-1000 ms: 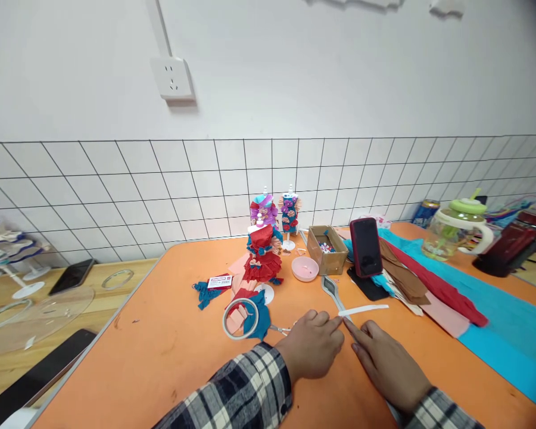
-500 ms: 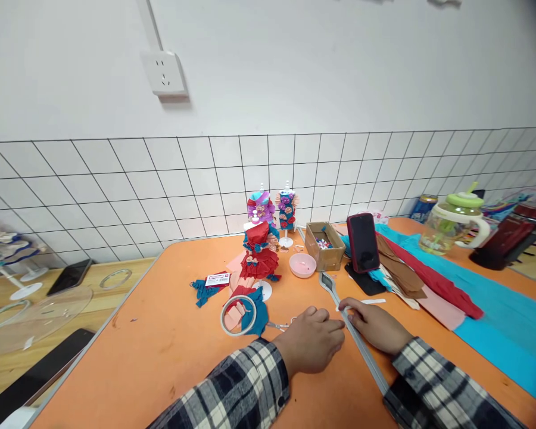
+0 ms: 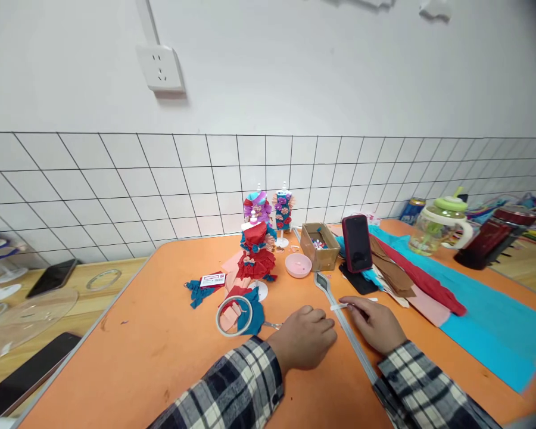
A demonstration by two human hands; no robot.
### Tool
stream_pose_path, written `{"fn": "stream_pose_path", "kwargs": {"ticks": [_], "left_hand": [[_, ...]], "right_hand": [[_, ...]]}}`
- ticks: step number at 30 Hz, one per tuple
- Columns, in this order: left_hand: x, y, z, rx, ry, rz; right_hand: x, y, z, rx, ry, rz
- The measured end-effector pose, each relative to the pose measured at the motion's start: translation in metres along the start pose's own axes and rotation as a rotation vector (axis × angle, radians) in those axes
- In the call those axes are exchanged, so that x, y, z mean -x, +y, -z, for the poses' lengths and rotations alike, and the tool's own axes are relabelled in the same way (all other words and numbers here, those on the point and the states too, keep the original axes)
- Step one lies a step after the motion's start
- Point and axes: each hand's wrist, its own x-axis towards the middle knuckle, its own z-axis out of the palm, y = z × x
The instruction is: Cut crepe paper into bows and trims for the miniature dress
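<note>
My right hand pinches a thin white strip between thumb and finger, over a long grey band on the table. Beside it my left hand rests with its fingers curled; whatever is in them is hidden. Small metal scissors show partly next to the left wrist. Further left lie a roll of tape and teal crepe paper. Behind them stands a small dress form in a red ruffled dress.
A pink bowl, a cardboard box and a propped phone stand beyond my hands. Blue crepe paper stretches along the right, near a clear jug and a dark red flask. Two more dress forms stand by the wall.
My right hand now lifts the white strip's end across the grey band. My left hand has barely moved. The view has turned slightly right.
</note>
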Motion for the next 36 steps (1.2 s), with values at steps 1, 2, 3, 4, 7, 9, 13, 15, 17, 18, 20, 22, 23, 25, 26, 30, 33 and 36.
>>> {"fn": "stream_pose_path", "kwargs": {"ticks": [1, 2, 3, 4, 7, 9, 13, 15, 17, 18, 20, 22, 23, 25, 26, 30, 33, 36], "left_hand": [[0.005, -0.001, 0.003, 0.007, 0.042, 0.009], [0.013, -0.002, 0.007, 0.018, 0.090, 0.035], [0.025, -0.005, 0.013, 0.037, 0.139, 0.090], [0.040, -0.010, 0.020, 0.056, 0.188, 0.145], [0.097, -0.029, 0.043, 0.092, 0.234, 0.241], [0.134, -0.043, 0.057, 0.109, 0.175, 0.331], [0.175, -0.060, 0.069, 0.103, 0.016, 0.578], [0.178, -0.062, 0.067, 0.085, -0.033, 0.641], [0.176, -0.062, 0.063, 0.102, -0.073, 0.634], [0.175, -0.062, 0.061, 0.115, -0.072, 0.626], [0.175, -0.063, 0.058, 0.150, -0.041, 0.642], [0.178, -0.066, 0.056, 0.178, 0.015, 0.685], [0.180, -0.068, 0.056, 0.193, 0.029, 0.690], [0.183, -0.071, 0.057, 0.226, 0.026, 0.659], [0.184, -0.072, 0.057, 0.243, 0.021, 0.640], [0.186, -0.075, 0.053, 0.342, 0.121, 0.746], [0.190, -0.080, 0.044, 0.517, 0.249, 0.890], [0.194, -0.084, 0.034, 0.619, 0.339, 0.969]], "right_hand": [[0.003, -0.004, 0.001, 0.021, 0.017, 0.036], [0.006, -0.009, 0.001, 0.041, 0.028, 0.069], [0.009, -0.017, 0.002, 0.056, 0.028, 0.102], [0.012, -0.027, 0.002, 0.058, 0.017, 0.140], [0.016, -0.067, 0.000, 0.008, -0.140, 0.274], [0.009, -0.098, -0.005, -0.009, -0.276, 0.332], [-0.023, -0.152, -0.029, 0.008, -0.335, 0.394], [-0.039, -0.168, -0.046, 0.059, -0.324, 0.390], [-0.050, -0.177, -0.061, 0.126, -0.335, 0.376], [-0.053, -0.179, -0.066, 0.142, -0.344, 0.382], [-0.056, -0.177, -0.073, 0.146, -0.345, 0.381], [-0.056, -0.170, -0.076, 0.116, -0.344, 0.356], [-0.057, -0.167, -0.076, 0.095, -0.351, 0.340], [-0.058, -0.160, -0.074, 0.050, -0.374, 0.314], [-0.059, -0.157, -0.074, 0.034, -0.376, 0.303], [-0.061, -0.151, -0.070, -0.004, -0.208, 0.249], [-0.056, -0.152, -0.066, -0.001, 0.024, 0.343], [-0.044, -0.158, -0.068, 0.021, 0.010, 0.692]]}}
